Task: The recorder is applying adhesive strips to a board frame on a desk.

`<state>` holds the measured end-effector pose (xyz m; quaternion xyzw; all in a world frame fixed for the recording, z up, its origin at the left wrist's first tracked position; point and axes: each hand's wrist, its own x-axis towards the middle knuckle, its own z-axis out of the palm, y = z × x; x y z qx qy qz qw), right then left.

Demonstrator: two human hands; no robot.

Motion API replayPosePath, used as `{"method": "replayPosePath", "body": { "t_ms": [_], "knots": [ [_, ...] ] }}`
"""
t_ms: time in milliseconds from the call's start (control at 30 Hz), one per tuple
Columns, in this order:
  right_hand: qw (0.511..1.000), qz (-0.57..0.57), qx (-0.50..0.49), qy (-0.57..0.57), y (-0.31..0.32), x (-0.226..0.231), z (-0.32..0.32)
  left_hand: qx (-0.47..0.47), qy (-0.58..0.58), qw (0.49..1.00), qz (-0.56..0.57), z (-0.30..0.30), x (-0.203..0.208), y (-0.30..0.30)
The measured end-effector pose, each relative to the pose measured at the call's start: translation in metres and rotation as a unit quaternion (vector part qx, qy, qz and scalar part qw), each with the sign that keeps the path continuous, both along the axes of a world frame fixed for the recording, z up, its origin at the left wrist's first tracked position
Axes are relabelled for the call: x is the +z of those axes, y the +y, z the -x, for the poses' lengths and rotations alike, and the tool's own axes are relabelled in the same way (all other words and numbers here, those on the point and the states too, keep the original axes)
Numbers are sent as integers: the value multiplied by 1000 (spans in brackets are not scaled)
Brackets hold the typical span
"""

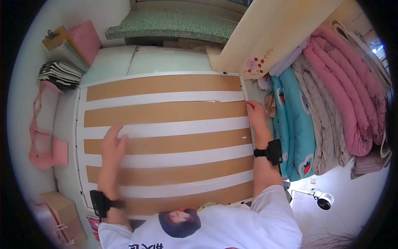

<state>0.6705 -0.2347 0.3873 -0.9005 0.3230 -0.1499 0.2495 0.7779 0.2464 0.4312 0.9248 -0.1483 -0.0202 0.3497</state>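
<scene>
A large brown board [166, 114] in a thin white frame [78, 141] lies flat in front of me, crossed by several white strips [190, 128]. Over its left part is my left hand [113, 143], fingers and thumb apart, slightly blurred and holding nothing. Whether it touches the surface I cannot tell. My right hand [258, 115] is at the frame's right edge, near the end of an upper white strip that has a ragged upper edge. Its fingers are pressed together there; what lies between them is hidden. A small white scrap [244, 137] rests on the brown surface below that hand.
Folded quilts in teal [296, 124] and pink [340, 91] are piled to the right, beside a cream curtain [265, 33]. Black-edged notebooks [60, 74], a clipboard [58, 39] and a cardboard box [64, 216] line the left. A green speckled ledge [174, 27] spans the back.
</scene>
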Motion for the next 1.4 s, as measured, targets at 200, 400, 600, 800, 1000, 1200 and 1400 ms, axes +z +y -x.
{"method": "replayPosePath", "body": {
  "t_ms": [200, 400, 600, 800, 1000, 1200, 1400],
  "knots": [
    [996, -9, -41, 73, 22, 24, -32, -21, -91, 981, -168, -41, -18, -8],
    [995, 82, -43, 37, 5, 19, -50, -44, -55, 947, -313, -61, -44, -15],
    [997, 22, 27, 74, -39, 2, -54, -34, -41, 948, -314, -59, -48, -20],
    [997, -31, 39, 65, -57, 13, -31, -21, -47, 940, -336, -58, -47, -16],
    [988, -110, 1, 104, -16, 17, 9, -18, -51, 948, -315, -58, -51, -22],
    [983, -159, -83, -23, -8, -5, 18, -136, -228, 963, -50, -41, -56, -108],
    [972, -205, -84, -79, -1, -19, 22, -385, -110, 916, 19, 4, -32, -295]
  ]
}}
